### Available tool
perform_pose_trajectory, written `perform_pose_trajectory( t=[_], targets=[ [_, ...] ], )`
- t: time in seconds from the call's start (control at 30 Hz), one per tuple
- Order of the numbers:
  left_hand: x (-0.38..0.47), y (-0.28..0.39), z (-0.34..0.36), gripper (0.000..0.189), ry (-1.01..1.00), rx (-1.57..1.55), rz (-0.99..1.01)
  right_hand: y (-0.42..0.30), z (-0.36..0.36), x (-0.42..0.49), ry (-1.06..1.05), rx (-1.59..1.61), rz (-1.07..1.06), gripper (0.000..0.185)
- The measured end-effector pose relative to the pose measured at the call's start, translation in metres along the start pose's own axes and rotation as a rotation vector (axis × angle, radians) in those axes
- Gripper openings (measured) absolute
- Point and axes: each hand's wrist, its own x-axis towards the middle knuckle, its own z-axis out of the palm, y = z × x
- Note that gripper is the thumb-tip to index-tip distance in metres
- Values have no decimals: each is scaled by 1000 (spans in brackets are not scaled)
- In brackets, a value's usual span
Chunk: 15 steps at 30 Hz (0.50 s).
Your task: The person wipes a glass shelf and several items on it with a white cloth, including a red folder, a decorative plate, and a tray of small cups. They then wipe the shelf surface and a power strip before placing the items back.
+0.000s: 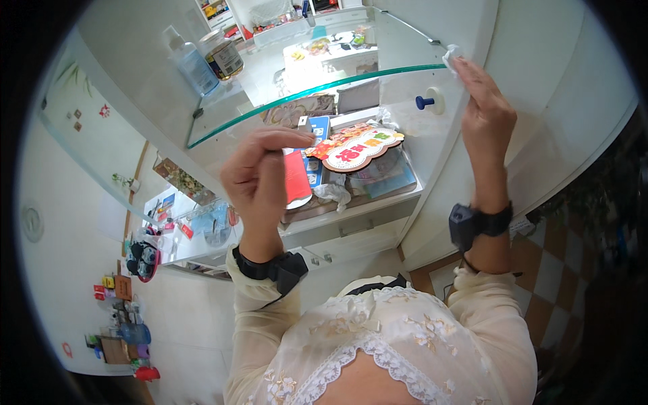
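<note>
My right hand (486, 101) is raised at the right end of a glass shelf (324, 83) with a green edge. It pinches a crumpled white tissue (453, 56) against the cabinet's side wall, beside the shelf edge. My left hand (258, 172) hangs below the shelf's front edge, its fingers bent and nothing seen in them. Its fingertips overlap the left end of a colourful cloud-shaped sign (359, 149) in the view; whether they touch it I cannot tell. Under the sign lie a red packet (297, 177), a blue box (315, 169) and a crumpled white tissue (334, 192).
On the glass shelf stand a clear spray bottle (195, 66) and a lidded jar (223, 53). A blue-and-white hook (428, 102) sticks to the back panel. Drawers (354, 223) lie below. At left is a white counter (207, 223) with assorted items; on the right, a white door (557, 101).
</note>
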Motion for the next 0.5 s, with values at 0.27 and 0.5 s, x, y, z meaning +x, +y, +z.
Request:
perform_pose_trajectory(
  t=[0.27, 0.5],
  targets=[
    [-19, -16, 61, 30, -126, -401, -524, -50, 16, -66, -142, 1824, 1138, 26],
    [-27, -50, 59, 21, -35, -562, -756, -65, 26, -91, -423, 1957, 1324, 23]
  ],
)
